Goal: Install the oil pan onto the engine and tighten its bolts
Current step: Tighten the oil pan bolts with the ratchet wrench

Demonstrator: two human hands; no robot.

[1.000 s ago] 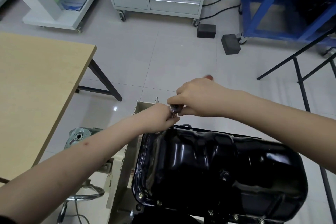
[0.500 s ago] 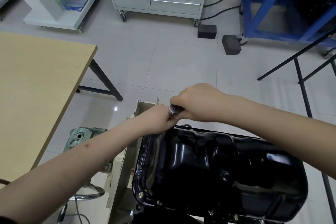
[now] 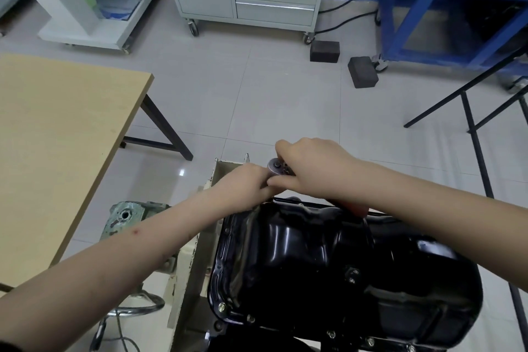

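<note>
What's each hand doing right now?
Left hand: fingers hidden behind the right hand, cannot tell.
Right hand: closed on the ratchet at the oil pan edge.

The right hand (image 3: pixel 311 168) covers all of the ratchet (image 3: pixel 276 166) but its round metal head and a scrap of reddish handle below the wrist, so the grip on the handle cannot be seen. The left hand (image 3: pixel 245 183) has its fingertips tucked under the right hand beneath that head; whether they pinch a socket or only rest there cannot be told. The bolt under the tool is hidden by both hands. Nearer the person, the oil pan (image 3: pixel 328 266) has its near rim cut off by the lower edge, and both forearms run out of frame.
</note>
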